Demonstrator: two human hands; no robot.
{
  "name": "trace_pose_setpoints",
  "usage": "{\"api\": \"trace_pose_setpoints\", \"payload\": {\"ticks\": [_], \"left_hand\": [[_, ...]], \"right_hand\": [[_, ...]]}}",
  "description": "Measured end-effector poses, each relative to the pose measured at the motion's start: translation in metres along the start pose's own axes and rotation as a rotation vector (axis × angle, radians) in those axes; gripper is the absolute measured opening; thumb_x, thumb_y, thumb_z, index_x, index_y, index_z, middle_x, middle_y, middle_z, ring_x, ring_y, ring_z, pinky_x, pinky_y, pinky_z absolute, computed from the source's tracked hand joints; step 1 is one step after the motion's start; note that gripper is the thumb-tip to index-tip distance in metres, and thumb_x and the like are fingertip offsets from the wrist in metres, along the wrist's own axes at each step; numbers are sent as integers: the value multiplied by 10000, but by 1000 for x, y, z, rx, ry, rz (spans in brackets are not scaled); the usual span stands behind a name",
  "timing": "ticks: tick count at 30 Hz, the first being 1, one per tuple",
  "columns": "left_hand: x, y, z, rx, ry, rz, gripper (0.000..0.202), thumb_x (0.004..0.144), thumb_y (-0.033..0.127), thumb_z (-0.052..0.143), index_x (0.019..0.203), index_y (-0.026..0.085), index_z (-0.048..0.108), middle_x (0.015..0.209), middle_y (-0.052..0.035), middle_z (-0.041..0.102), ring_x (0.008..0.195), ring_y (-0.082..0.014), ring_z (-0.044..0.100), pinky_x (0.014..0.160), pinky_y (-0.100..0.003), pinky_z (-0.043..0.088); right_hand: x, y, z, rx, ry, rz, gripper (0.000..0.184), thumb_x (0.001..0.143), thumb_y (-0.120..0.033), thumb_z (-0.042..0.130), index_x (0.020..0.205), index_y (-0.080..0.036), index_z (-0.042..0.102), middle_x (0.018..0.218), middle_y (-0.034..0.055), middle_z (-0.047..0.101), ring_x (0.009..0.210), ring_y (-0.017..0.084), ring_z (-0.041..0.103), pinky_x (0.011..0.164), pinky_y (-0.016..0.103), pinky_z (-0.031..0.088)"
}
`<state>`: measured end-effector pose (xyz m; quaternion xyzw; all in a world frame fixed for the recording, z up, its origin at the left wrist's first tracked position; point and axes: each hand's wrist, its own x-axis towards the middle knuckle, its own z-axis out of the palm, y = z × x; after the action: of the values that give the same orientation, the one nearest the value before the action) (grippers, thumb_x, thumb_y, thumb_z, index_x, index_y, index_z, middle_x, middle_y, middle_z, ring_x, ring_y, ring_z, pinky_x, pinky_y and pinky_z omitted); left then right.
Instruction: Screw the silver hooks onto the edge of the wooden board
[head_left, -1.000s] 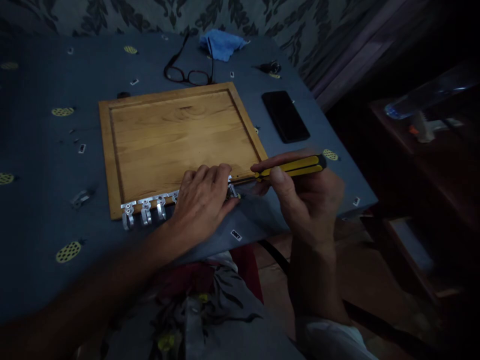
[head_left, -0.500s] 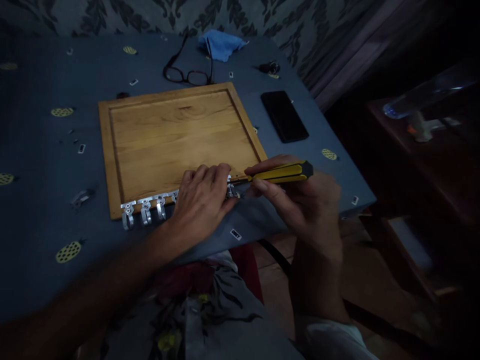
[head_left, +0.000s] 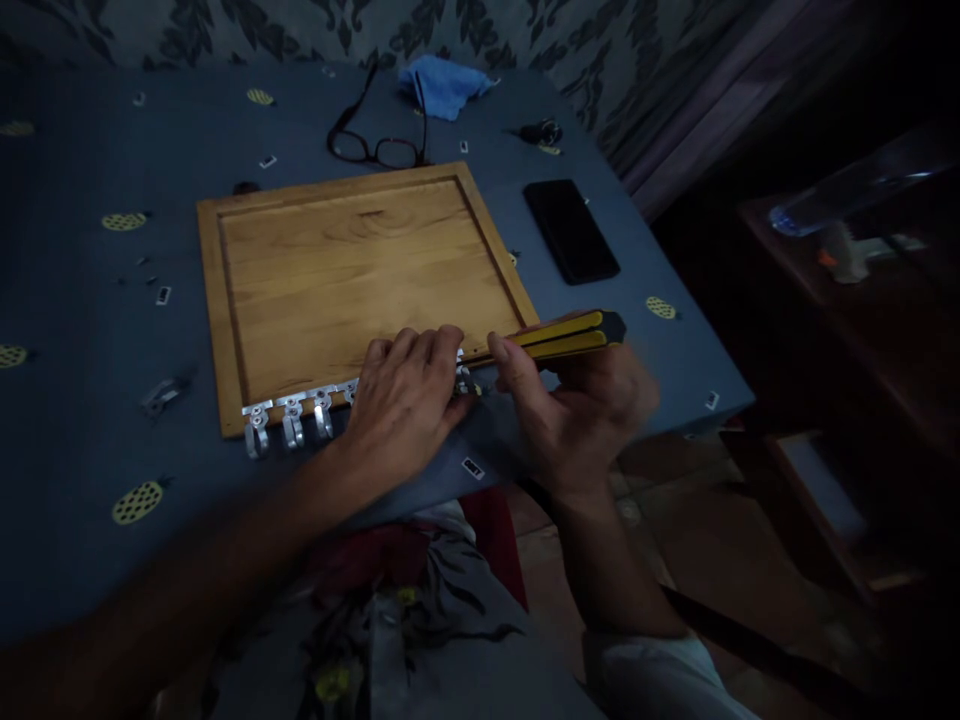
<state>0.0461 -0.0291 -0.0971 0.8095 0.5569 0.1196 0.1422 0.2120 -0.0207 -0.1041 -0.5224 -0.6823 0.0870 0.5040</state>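
Observation:
A framed wooden panel (head_left: 352,270) lies flat on the table, with several metal cabinet hinges (head_left: 292,420) in a row along its near edge. My left hand (head_left: 401,410) is closed over that edge, fingers on top and thumb in front, gripping a hinge (head_left: 465,380) that shows only partly beside the fingertips. A yellow and black screwdriver (head_left: 566,335) is in my right hand (head_left: 574,410), thumb against the handle. The screwdriver lies nearly level, its shaft pointing left to the gripped hinge; my left fingers hide the tip.
A loose hinge (head_left: 163,397) and a few small dark pieces (head_left: 150,280) lie left of the panel. Behind it are eyeglasses (head_left: 375,150), a blue cloth (head_left: 446,88) and a dark key-like object (head_left: 541,132). A black phone (head_left: 571,230) rests to the right.
My right hand has turned around the screwdriver handle, its thumb now on the upper side and the wrist shifted left. My left hand and the panel have stayed in place.

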Motion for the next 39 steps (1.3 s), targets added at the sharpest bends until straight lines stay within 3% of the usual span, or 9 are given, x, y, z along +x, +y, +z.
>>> {"api": "trace_pose_setpoints", "payload": {"ticks": [4, 9, 12, 18, 29, 35, 39], "left_hand": [[-1, 1, -1, -1, 6, 0, 339, 991, 275, 661, 1291, 163, 551, 1275, -122, 718, 1188, -331, 635, 977, -466, 471], [-1, 1, -1, 0, -4, 4, 327, 995, 292, 669, 1273, 167, 550, 1283, -124, 714, 1194, -328, 632, 976, -463, 477], [0, 0, 0, -5, -4, -1, 336, 993, 302, 680, 1270, 168, 544, 1280, -122, 718, 1191, -329, 631, 971, -464, 479], [0, 0, 1, -14, 20, -3, 342, 985, 306, 688, 1267, 188, 536, 1265, -116, 727, 1183, -322, 637, 959, -453, 482], [0, 0, 1, -10, 28, -7, 367, 976, 293, 693, 1288, 185, 533, 1248, -108, 727, 1179, -317, 643, 955, -440, 477], [-1, -1, 2, -12, 25, 10, 364, 977, 300, 685, 1283, 166, 539, 1242, -112, 723, 1187, -334, 638, 952, -461, 481], [-1, -1, 4, -18, 50, 4, 354, 979, 299, 676, 1285, 190, 535, 1237, -97, 728, 1173, -325, 643, 960, -453, 481]], "right_hand": [[-3, 0, 4, -10, 53, 7, 250, 867, -380, 845, 755, -260, 657, 702, -11, 661, 656, 181, 634, 654, 335, 552], [-2, -5, 11, 307, 226, 152, 225, 938, -447, 768, 887, -236, 706, 743, -26, 718, 547, 142, 662, 585, 316, 575], [0, -8, 11, 394, 310, 158, 257, 929, -461, 773, 874, -220, 702, 792, -13, 743, 526, 132, 662, 525, 299, 572], [-2, -1, 2, 351, 134, 150, 217, 960, -449, 738, 899, -244, 708, 741, -40, 712, 568, 143, 697, 592, 306, 592], [-5, 7, -2, 277, -13, 125, 121, 972, -362, 726, 955, -242, 728, 825, -4, 754, 744, 193, 740, 706, 361, 575], [8, 3, -10, 192, -138, -88, 176, 969, -297, 720, 795, -287, 694, 898, 13, 765, 837, 211, 732, 777, 394, 592], [16, -5, -17, 258, -258, 19, 23, 966, -327, 736, 975, -307, 730, 957, -2, 765, 802, 186, 739, 726, 355, 620]]}}
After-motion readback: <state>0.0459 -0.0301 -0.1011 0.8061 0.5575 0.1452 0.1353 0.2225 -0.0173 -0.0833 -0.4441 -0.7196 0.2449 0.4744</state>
